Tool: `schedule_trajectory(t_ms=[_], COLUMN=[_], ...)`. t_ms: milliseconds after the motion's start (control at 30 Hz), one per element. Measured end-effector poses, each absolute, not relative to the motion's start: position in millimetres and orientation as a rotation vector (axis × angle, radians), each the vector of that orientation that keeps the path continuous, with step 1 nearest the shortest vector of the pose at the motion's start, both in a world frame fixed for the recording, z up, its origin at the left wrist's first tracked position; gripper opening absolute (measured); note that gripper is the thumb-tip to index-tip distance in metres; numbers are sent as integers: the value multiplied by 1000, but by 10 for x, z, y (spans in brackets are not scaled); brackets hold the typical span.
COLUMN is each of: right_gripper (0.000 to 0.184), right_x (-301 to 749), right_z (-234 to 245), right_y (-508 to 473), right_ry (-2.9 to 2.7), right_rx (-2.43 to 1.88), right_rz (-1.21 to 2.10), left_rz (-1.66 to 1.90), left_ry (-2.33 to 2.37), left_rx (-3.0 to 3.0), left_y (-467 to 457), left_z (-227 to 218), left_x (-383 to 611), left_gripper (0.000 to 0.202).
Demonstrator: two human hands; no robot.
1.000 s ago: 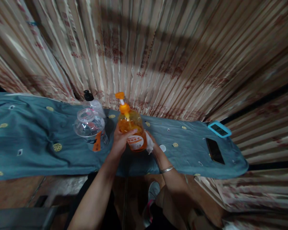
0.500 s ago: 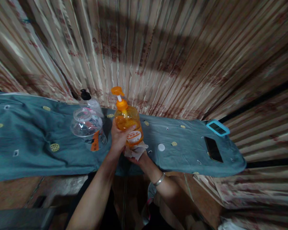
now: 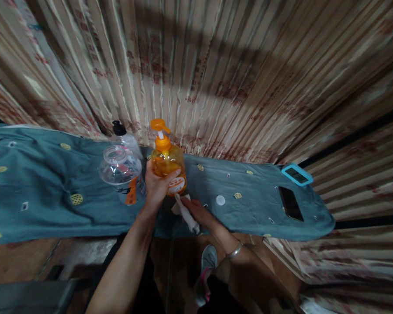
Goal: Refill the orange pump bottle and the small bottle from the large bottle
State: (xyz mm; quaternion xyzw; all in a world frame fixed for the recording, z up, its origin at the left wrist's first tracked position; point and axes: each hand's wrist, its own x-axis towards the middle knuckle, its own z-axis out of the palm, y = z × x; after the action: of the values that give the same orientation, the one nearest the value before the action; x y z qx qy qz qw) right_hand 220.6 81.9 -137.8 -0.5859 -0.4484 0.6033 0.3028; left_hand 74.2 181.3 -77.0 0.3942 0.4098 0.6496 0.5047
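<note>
My left hand [image 3: 157, 185] is wrapped round the lower left side of an orange pump bottle [image 3: 168, 163], its thumb across the front near the white label. The bottle stands nearly upright, pump on top, with orange liquid inside. Just below and to the right of its base, my right hand [image 3: 196, 210] grips a crumpled white tissue [image 3: 186, 214], which hangs down from the fingers. Left of the bottle is a clear plastic container [image 3: 120, 170] with an orange label. Behind that stands a clear bottle with a black pump [image 3: 118, 127].
A teal patterned cloth [image 3: 46, 183] covers the long narrow surface. A small white disc [image 3: 220, 200] lies right of my hands. Farther right are a dark phone [image 3: 291, 203] and a blue-framed digital clock [image 3: 297, 175]. A pleated curtain [image 3: 196, 78] rises along the back edge.
My right hand and the tissue have come away from the bottle's underside, down and to the right. The orange bottle, in my left hand, has shifted slightly left.
</note>
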Motion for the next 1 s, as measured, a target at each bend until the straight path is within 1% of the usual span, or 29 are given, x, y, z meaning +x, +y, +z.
schedule_trajectory(t_ms=[133,200,267,367,500,533,600,700,733,767,867,900,933,1000], right_gripper=[48,58,72,95,127,132,134,130,125,114,62,50,44,43], right_x=[2358,2410,2446,2479,2496,2497,2502,2540,2567,2604,2771,2842,2918,3079], right_z=[-1218,-1188,-1193,-1233,-1258,-1250,-1224,-1190,-1185,-1183,-1183,-1181,-1178,-1167], right_y=[793,840,904,1003,1154,1196,1270,1323,1322,1316,1285,1278,1273,1269], right_ry=[-1450,-1525,-1569,-1606,-1594,-1579,-1545,-1471,-1442,-1413,-1332,-1306,-1279,-1221], right_rx=[-1788,-1823,-1818,-1750,-1636,-1614,-1582,-1598,-1624,-1656,-1763,-1798,-1831,-1896], right_rz=[1058,833,665,532,482,473,458,452,454,455,454,447,437,408], left_rz=[1569,1565,1574,1583,1543,1528,1503,1482,1474,1463,1407,1386,1361,1325], left_ry=[995,991,983,988,950,922,885,880,880,881,886,895,880,791], left_rx=[1015,1037,1055,1116,1215,1238,1285,1316,1320,1333,1418,1443,1470,1516], left_y=[1829,1826,1826,1832,1824,1818,1808,1815,1826,1839,1888,1902,1912,1921], left_z=[-817,-831,-844,-854,-814,-796,-766,-757,-763,-771,-789,-791,-793,-804], left_x=[749,777,820,906,1058,1103,1202,1370,1429,1490,1682,1751,1824,1985], left_gripper=[65,64,65,66,72,72,72,76,76,76,72,74,75,75])
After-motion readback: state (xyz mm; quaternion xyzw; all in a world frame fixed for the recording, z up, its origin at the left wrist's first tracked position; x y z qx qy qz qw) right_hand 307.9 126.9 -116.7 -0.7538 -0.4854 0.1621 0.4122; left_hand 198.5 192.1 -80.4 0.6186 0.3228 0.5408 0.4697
